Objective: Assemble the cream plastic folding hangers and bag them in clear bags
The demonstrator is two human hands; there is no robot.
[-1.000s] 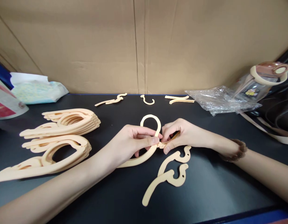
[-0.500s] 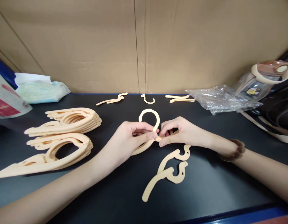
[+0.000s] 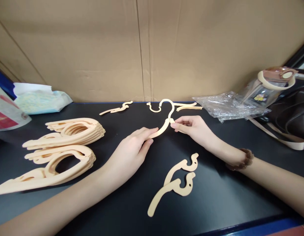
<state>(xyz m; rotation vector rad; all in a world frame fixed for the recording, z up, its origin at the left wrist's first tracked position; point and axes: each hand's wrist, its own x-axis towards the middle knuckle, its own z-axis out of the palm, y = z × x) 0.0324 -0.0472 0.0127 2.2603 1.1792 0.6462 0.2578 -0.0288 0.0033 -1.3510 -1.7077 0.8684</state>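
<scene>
A cream plastic clothes hanger [image 3: 163, 128] with a curved hook at its top is held between both hands above the black table. My left hand [image 3: 134, 144] grips its left arm between thumb and fingers. My right hand [image 3: 191, 127] pinches it just right of the hook's base; the fingers hide most of that side. Below the hands lie two loose curved hanger pieces [image 3: 182, 186], one overlapping the other, each with a notch and a small hole near one end.
Two stacks of folded hangers [image 3: 75, 131] lie at left. More cream parts [image 3: 116, 108] rest along the back by the cardboard wall [image 3: 92, 49]. A tissue pack [image 3: 41, 100] and a cup [image 3: 9, 109] stand left; a clear plastic bag [image 3: 220, 105] and a bottle [image 3: 267, 91] are right.
The hanger has been raised and moved away from me, its hook now overlapping the back parts. My left hand has shifted outward along its left arm, and my right hand has risen slightly.
</scene>
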